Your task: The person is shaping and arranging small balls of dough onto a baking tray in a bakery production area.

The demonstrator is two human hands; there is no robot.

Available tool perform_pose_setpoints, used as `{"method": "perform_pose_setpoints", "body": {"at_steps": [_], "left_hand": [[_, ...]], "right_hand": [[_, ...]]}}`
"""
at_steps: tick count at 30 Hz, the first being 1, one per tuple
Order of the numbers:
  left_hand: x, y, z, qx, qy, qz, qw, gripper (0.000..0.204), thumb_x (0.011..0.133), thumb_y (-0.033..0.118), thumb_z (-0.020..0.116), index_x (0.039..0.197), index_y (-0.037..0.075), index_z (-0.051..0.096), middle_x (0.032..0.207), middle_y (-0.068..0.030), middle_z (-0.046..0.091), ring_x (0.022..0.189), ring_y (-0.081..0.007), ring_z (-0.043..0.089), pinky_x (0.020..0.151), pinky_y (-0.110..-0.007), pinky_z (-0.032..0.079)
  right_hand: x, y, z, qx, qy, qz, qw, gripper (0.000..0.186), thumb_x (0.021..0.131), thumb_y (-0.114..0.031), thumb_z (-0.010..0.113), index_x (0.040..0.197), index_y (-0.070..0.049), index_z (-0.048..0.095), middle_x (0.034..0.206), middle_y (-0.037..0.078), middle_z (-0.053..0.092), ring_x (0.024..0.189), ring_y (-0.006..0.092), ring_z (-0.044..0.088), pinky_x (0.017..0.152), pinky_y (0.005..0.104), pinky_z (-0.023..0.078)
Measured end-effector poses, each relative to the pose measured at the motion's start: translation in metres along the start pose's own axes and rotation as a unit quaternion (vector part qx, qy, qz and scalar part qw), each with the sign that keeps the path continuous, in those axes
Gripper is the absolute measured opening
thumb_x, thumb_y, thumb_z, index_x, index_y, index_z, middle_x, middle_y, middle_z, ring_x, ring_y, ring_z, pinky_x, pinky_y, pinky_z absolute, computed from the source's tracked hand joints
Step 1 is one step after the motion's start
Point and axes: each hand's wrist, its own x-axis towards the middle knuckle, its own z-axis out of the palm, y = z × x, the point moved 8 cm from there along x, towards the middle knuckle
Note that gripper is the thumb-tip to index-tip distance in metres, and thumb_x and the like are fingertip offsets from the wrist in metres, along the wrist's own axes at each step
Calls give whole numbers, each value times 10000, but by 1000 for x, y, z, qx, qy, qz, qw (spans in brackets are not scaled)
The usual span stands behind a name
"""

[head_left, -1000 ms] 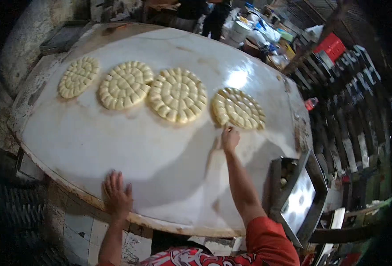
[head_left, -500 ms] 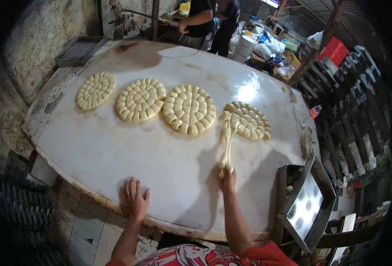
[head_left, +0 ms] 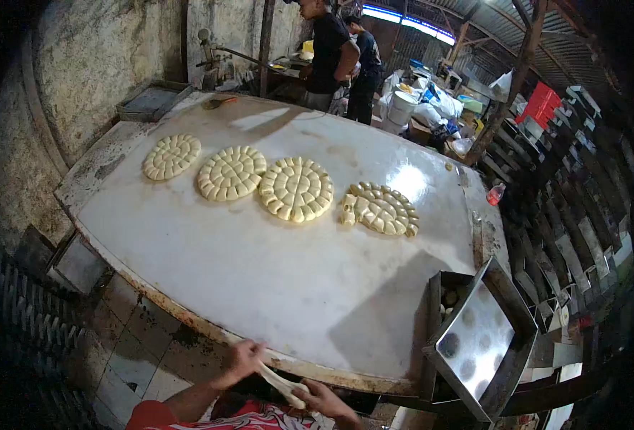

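At the table's near edge, my left hand (head_left: 245,356) grips one end of a long pale strip of dough (head_left: 280,381), and my right hand (head_left: 317,396) holds the other end, both fingers closed round it. Four flat rounds of cut, glossy dough lie in a row across the white worktop (head_left: 260,272): one at the far left (head_left: 171,156), two touching in the middle (head_left: 231,172) (head_left: 295,188), and a rightmost one (head_left: 380,208) with a ragged front-left edge.
Nested metal pans (head_left: 474,337) rest on the near right corner, some small pieces inside. A tray (head_left: 156,97) sits at the back-left corner, a bottle (head_left: 496,193) at the right edge. Two people (head_left: 324,57) stand beyond the table, near buckets (head_left: 403,107) and bags.
My right hand has pulled a strip away from the rightmost round and back toward me. My left hand has left the tabletop and now holds the strip too. The view has tilted upward.
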Motion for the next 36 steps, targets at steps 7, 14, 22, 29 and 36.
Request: {"method": "perform_pose_setpoints", "body": {"at_steps": [7,14,22,29,36], "left_hand": [[134,-118,-63,186,177,23,966,314,807,302,632,591,89,551,744,-96,574,813,-274,552,687,-424,415],[89,-3,42,198,-86,165,962,223,796,322,598,802,98,596,878,-116,570,856,-321,529,781,-441,438],[179,-30,-29,280,-42,166,945,306,750,398,630,798,102,573,885,-116,492,845,-304,465,715,-455,352],[145,22,63,156,-172,259,938,150,764,236,589,773,91,623,879,-103,576,897,-290,539,808,-433,427],[233,-36,2,271,-84,189,940,290,696,402,659,790,137,591,901,-72,530,941,-263,479,801,-452,390]], "right_hand": [[49,-25,-151,-377,386,-76,838,246,819,-233,637,918,-26,550,799,102,584,738,270,552,656,405,434],[136,-58,-54,-477,458,-174,730,184,734,-247,629,816,-85,597,913,142,557,883,347,489,791,490,358],[89,-37,-168,-508,529,-60,677,154,734,-247,604,790,-104,590,850,127,501,877,324,444,774,526,318],[133,-51,-83,-519,459,-159,703,126,770,-206,568,827,-94,568,851,150,519,864,358,462,716,484,368],[66,-85,-162,-559,557,-116,603,81,753,-106,580,823,-96,541,752,121,520,768,342,484,746,451,375]]}}
